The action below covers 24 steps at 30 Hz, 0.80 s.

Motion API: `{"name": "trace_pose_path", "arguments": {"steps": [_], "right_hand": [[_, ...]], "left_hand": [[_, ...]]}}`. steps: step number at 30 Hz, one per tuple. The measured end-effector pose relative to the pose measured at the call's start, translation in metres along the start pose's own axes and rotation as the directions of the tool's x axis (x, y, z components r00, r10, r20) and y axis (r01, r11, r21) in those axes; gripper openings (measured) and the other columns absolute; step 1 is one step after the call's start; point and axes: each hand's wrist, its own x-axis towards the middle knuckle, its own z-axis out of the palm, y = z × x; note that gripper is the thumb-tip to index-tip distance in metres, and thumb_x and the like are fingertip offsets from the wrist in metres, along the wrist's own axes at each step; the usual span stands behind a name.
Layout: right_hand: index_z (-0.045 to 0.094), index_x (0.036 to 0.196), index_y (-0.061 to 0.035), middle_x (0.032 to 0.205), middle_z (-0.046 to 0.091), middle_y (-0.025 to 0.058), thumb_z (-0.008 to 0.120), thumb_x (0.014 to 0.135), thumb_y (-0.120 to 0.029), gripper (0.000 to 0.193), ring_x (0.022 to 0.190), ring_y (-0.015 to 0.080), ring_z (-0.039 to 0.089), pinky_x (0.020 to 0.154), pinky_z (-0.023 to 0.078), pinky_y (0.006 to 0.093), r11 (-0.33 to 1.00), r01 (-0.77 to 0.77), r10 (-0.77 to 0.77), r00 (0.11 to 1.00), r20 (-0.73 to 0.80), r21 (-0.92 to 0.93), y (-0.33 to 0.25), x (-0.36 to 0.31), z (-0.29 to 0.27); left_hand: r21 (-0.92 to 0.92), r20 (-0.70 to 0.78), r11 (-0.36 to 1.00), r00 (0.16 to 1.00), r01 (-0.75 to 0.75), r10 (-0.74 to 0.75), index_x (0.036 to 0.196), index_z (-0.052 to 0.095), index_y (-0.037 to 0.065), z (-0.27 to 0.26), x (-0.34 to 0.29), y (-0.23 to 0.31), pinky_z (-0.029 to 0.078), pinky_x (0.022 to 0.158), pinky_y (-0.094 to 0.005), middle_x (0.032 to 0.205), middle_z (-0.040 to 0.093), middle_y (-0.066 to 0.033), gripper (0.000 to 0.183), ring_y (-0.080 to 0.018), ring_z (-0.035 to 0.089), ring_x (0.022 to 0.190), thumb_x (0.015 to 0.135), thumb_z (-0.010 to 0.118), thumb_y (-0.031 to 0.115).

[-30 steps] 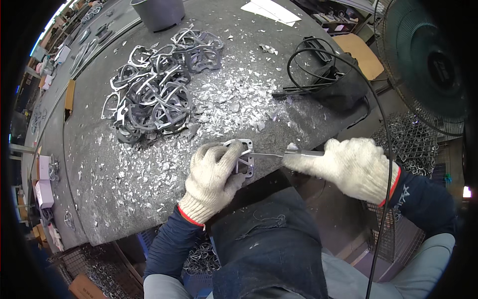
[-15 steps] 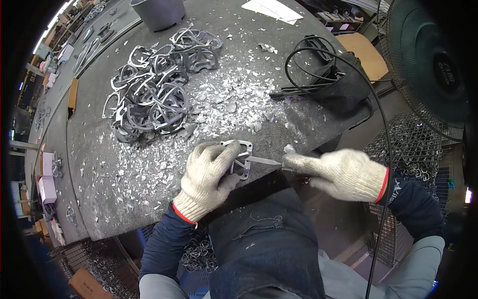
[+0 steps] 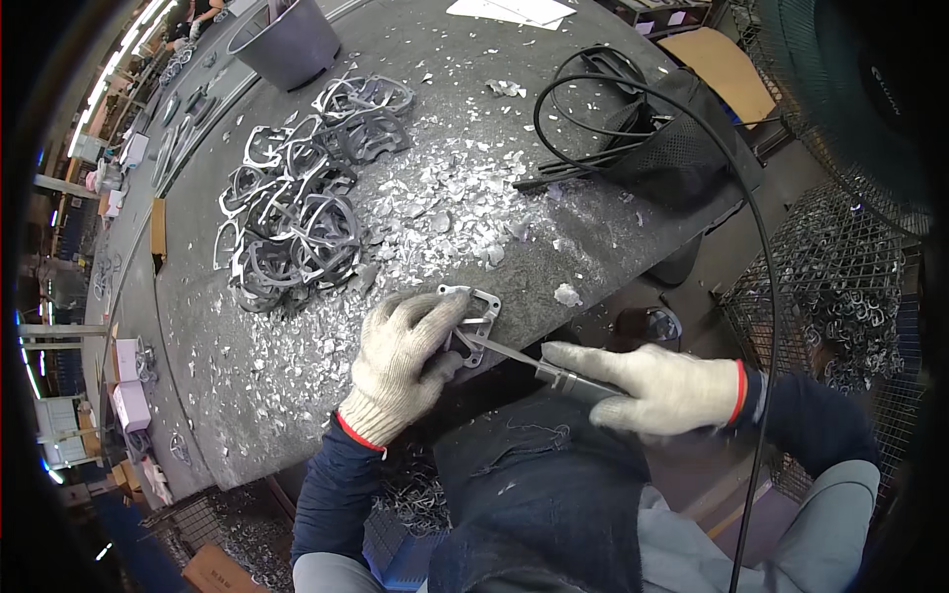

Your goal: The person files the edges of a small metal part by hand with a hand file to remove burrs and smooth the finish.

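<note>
My left hand (image 3: 400, 361), in a white knit glove with red cuff, is closed on a small silver cast-metal frame (image 3: 486, 308) at the near edge of the table. My gloved right hand (image 3: 657, 387) grips the grey handle of a file (image 3: 568, 381), forefinger stretched along it. Its narrow flat blade (image 3: 504, 350) reaches left to the frame, the tip inside the frame's opening near my left fingers. Part of the frame is hidden under the left hand.
A heap of similar metal frames (image 3: 297, 198) lies left on the table, beside scattered metal flakes (image 3: 435, 212). A grey bucket (image 3: 287, 47) stands behind. At right are a black mesh bag (image 3: 672, 138), a black cable (image 3: 756, 296), a fan (image 3: 850, 89) and wire baskets (image 3: 830, 287).
The right hand and file have moved down and slightly left; the blade now slants into the frame's opening. The whole view has shifted a little. The left hand still holds the frame.
</note>
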Motion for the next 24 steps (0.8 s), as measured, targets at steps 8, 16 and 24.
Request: {"name": "trace_pose_path", "arguments": {"steps": [8, 16, 24], "right_hand": [[0.054, 0.179, -0.0418, 0.082, 0.069, 0.0161, 0.069, 0.111, -0.017, 0.074, 0.069, 0.0355, 0.079, 0.061, 0.067, 0.0481, 0.523, -0.183, -0.327, 0.859, -0.395, -0.832, 0.021, -0.005, 0.031], [0.039, 0.187, -0.0191, 0.12, 0.083, 0.0186, 0.07, 0.104, -0.012, 0.089, 0.074, 0.0247, 0.08, 0.072, 0.07, 0.038, 0.938, 0.293, -0.343, 0.858, -0.383, -0.185, 0.047, -0.01, 0.04], [0.023, 0.193, -0.0235, 0.092, 0.066, 0.0018, 0.063, 0.108, -0.015, 0.094, 0.066, 0.0086, 0.063, 0.063, 0.063, 0.0281, 0.846, -0.153, 0.171, 0.985, 0.012, 0.511, 0.041, -0.013, 0.016]], "left_hand": [[0.05, 0.094, 0.999, 0.995, 0.017, -0.022, 0.16, 0.072, 0.012, -0.013, 0.007, 0.008, 0.054, 0.121, -0.056, 0.151, 0.073, -0.0153, 0.082, -0.0419, 0.068, 0.14, 0.081, 0.092, 0.003], [0.199, 0.012, 0.952, 0.971, 0.231, -0.238, 0.156, 0.072, 0.005, 0.005, 0.008, 0.044, 0.056, 0.118, -0.0545, 0.152, 0.074, -0.021, 0.078, -0.0439, 0.07, 0.14, 0.084, 0.097, 0.025], [0.227, -0.049, 0.958, 0.984, 0.178, -0.172, 0.15, 0.074, 0.001, 0.016, 0.007, 0.035, 0.057, 0.118, -0.0558, 0.146, 0.076, -0.0223, 0.075, -0.0455, 0.072, 0.135, 0.081, 0.094, 0.022]]}}
